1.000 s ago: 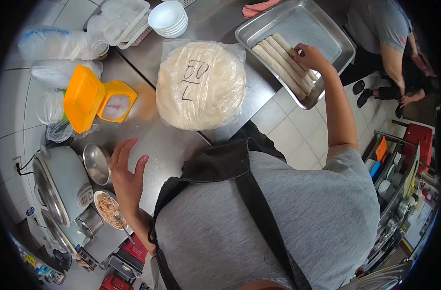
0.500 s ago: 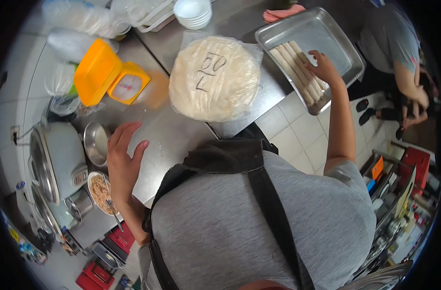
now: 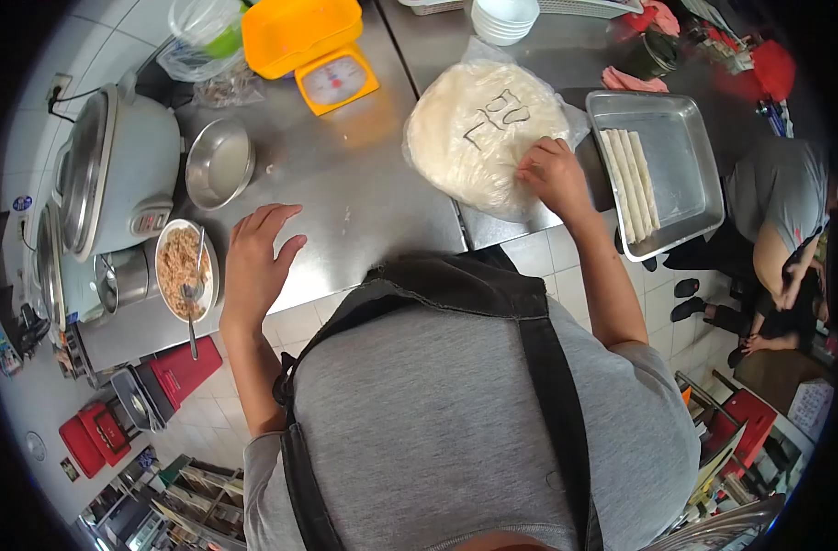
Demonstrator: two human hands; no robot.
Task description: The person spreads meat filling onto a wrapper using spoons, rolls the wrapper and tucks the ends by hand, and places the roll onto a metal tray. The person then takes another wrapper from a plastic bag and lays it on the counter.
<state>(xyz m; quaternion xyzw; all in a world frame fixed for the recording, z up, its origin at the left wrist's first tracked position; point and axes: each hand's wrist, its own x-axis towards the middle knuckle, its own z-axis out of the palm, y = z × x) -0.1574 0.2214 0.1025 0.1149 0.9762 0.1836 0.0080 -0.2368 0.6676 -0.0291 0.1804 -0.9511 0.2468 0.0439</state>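
A clear plastic bag (image 3: pixel 474 138) with dark handwriting wraps a thick, round, pale stack that looks like spring roll wrappers. My right hand (image 3: pixel 555 179) is over the bag's lower right edge, fingers loosely bent and apart; whether the fingertips touch the plastic I cannot tell. My left hand (image 3: pixel 258 262) hovers above the steel counter with thumb and fingers spread, holding nothing. Left of it stands a white oval dish (image 3: pixel 214 275) of brownish minced filling (image 3: pixel 177 262) with a spoon (image 3: pixel 193 292). Several pale rolls (image 3: pixel 632 188) lie side by side in a metal tray (image 3: pixel 720 197) at the right.
A metal bowl (image 3: pixel 196 174) with whitish contents sits near a grey cooker (image 3: pixel 129 170). Farther back are a yellow scale (image 3: pixel 365 78) and white stacked bowls (image 3: pixel 503 18). A pink cloth (image 3: pixel 632 81) lies behind the tray. Another person (image 3: pixel 777 197) is beyond it at the right.
My right hand has moved left from above the rolls in the tray to the wrapped stack. The left hand still hovers with spread fingers. The whole view has shifted and turned.
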